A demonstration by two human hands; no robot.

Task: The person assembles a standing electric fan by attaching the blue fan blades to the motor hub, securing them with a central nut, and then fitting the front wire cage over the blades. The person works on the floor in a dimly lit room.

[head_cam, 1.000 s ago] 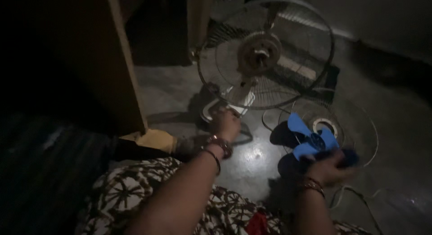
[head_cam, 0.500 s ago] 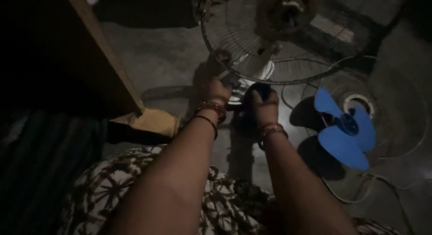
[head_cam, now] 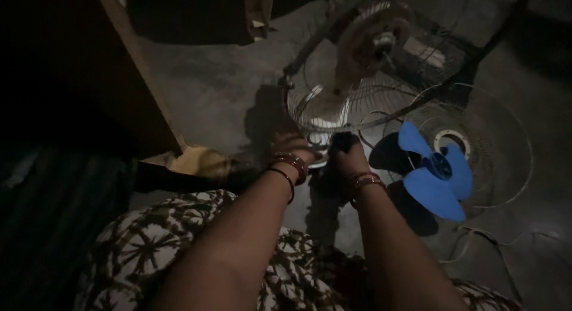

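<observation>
A dim floor [head_cam: 226, 90] scene seen from above. Both hands meet at the bottom rim of a tilted wire fan guard [head_cam: 333, 102], at 12 o'clock from them. The left hand [head_cam: 290, 145] touches the rim; its grip cannot be told. The right hand [head_cam: 347, 151] is clenched around a dark object. A blue fan blade [head_cam: 434, 180] lies at 3 o'clock, near the right hand, on a second guard [head_cam: 506, 150].

Fan blade [head_cam: 435, 177] lies right of both hands, on the front guard [head_cam: 500, 162].
</observation>
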